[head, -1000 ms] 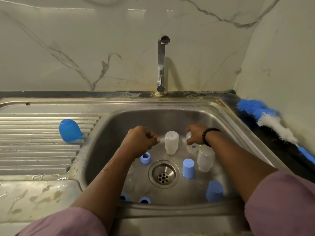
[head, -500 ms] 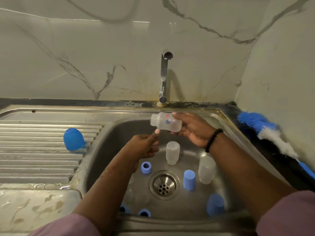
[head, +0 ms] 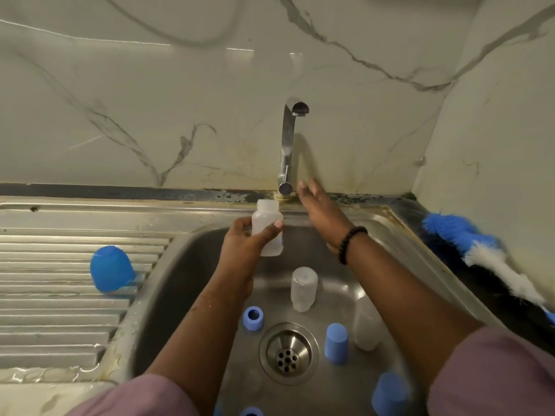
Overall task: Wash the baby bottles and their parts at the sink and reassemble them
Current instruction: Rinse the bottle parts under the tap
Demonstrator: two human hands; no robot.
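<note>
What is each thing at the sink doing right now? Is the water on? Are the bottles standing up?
Tap: no water visibly running.
Held bottle: upright, open, no cap, gripped by left hand.
Right hand: open, reaching toward the tap's base.
Bottle in sink: standing upside down.
Blue ring: opening facing up.
Blue cap: standing, closed end up.
Blue cup: tipped on the draining board.
Brush: lying on the counter.

Tap point(head: 287, 151) behind sink point(head: 192, 265), at mid back rim. Draining board point(head: 60, 310) left of basin, a cap point(head: 111, 269) on it. In basin: upturned bottle point(head: 303, 289) behind drain point(head: 288, 353), ring point(head: 253, 317) left of drain, cap point(head: 337, 343) right. Brush point(head: 492, 259) on worktop, right of sink.
</note>
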